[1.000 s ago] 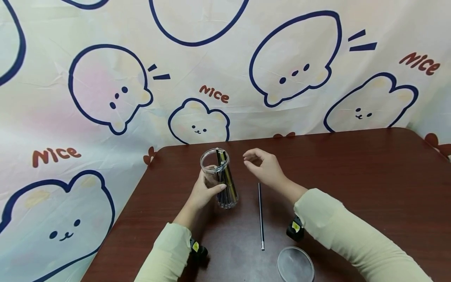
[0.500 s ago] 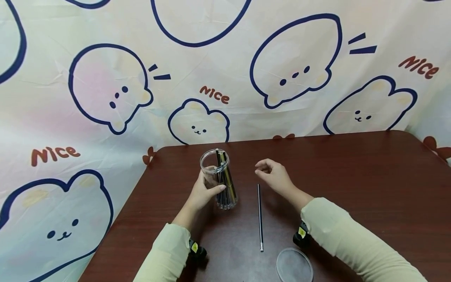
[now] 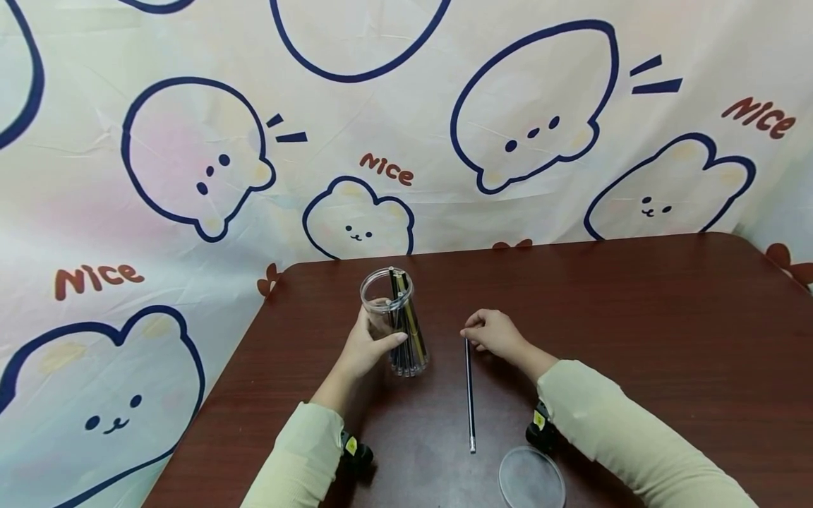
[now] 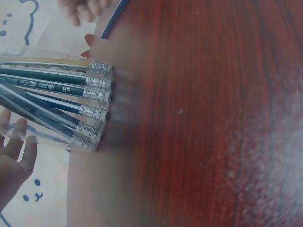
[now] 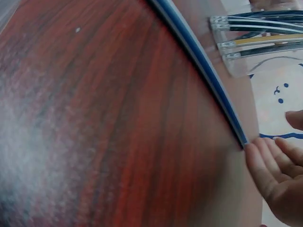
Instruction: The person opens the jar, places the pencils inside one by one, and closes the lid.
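My left hand (image 3: 371, 347) grips a clear cylindrical jar (image 3: 376, 288) from its left side, thumb across the front. Inside stand several pencils (image 3: 406, 328), dark ones and a yellowish one; the left wrist view shows their silver eraser ends (image 4: 94, 97) down at the jar's bottom. A single dark blue pencil (image 3: 470, 395) lies on the table to the right of the jar, its eraser end towards me. At its far end is my right hand (image 3: 498, 334). In the right wrist view a fingertip (image 5: 251, 147) touches the pencil's tip while the thumb (image 5: 294, 119) stays apart.
A round translucent lid (image 3: 532, 478) lies near the front of the brown wooden table (image 3: 667, 317). Behind the table hangs a cloth (image 3: 381, 127) printed with cartoon bears. A black wrist camera (image 3: 540, 427) sits under the right sleeve.
My right hand has moved right, away from the jar's side, and then down to the far end of the lone pencil. The left hand and the jar stay in place.
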Demonstrator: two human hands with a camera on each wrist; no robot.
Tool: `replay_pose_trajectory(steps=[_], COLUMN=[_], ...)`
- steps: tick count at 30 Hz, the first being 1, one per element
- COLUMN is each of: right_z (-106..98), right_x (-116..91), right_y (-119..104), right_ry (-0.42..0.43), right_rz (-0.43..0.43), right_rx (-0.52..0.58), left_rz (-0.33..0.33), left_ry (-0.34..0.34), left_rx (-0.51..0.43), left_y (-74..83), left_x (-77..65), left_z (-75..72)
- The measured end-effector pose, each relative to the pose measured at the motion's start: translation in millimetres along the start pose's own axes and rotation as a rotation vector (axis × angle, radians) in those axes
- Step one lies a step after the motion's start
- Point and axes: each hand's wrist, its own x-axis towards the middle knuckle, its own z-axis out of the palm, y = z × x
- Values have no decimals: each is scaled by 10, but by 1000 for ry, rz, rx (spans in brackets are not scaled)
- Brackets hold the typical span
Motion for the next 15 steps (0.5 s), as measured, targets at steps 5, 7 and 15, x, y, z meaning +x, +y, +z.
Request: replay_pose_trajectory(steps=[5,7,15], right_z=[26,34,102], right_x=[-11,-26,-22], right_y=[38,22,-65], right_ry=[-45,-65,-119], right_rz=[101,130,171], right_rx=[-51,-71,-263], left_rz=[7,5,-5], left_ry=[-4,-2,4], left_rx=[-12,-12,-13], left_y=[-162,-221,-231], left_x=[58,80,88], left_z=[-28,-35,-36])
